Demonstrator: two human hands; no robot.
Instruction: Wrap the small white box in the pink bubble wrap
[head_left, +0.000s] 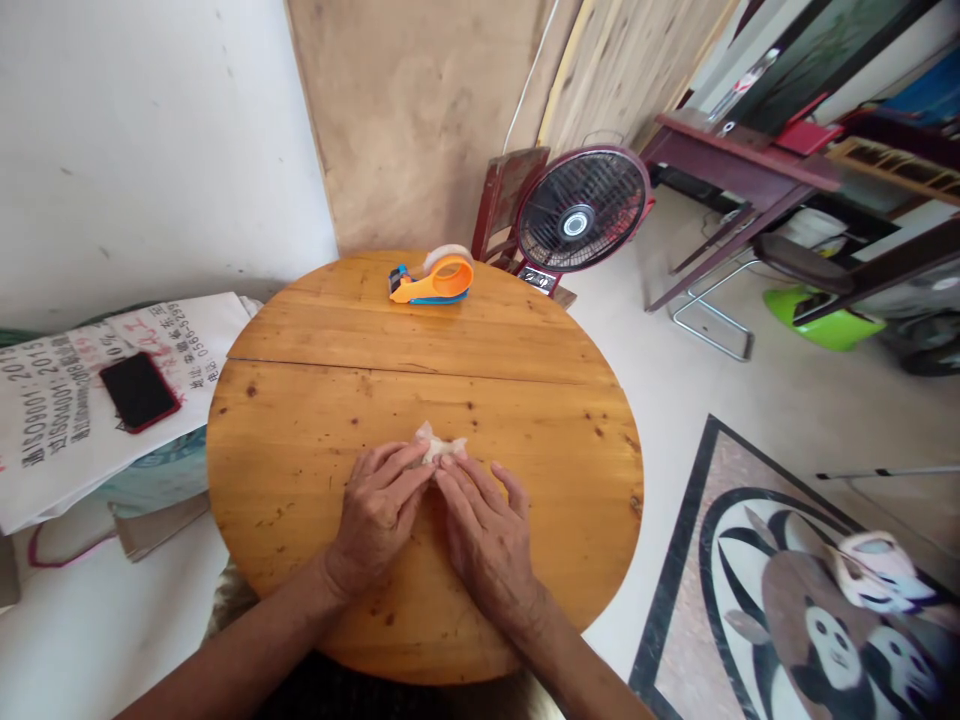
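Near the middle of a round wooden table (300, 420) lies a small, crumpled, whitish piece of thin material (442, 446), like tissue or soft wrap. My left hand (379, 510) presses its fingertips on the near left side of it. From the right, my right hand (487, 530) has its fingers on the same piece, with the fingertips of both hands meeting there. The near part of the piece is hidden under my fingers. An orange and blue tape dispenser (431, 288) with a roll of clear tape sits toward the table's far edge.
Left of the table, a black phone with a red edge (140, 391) rests on printed white sacks (67, 400). Behind the table stand a dark red fan (583, 210) and a wooden chair (510, 200). A panda-patterned floor design (787, 590) lies at right.
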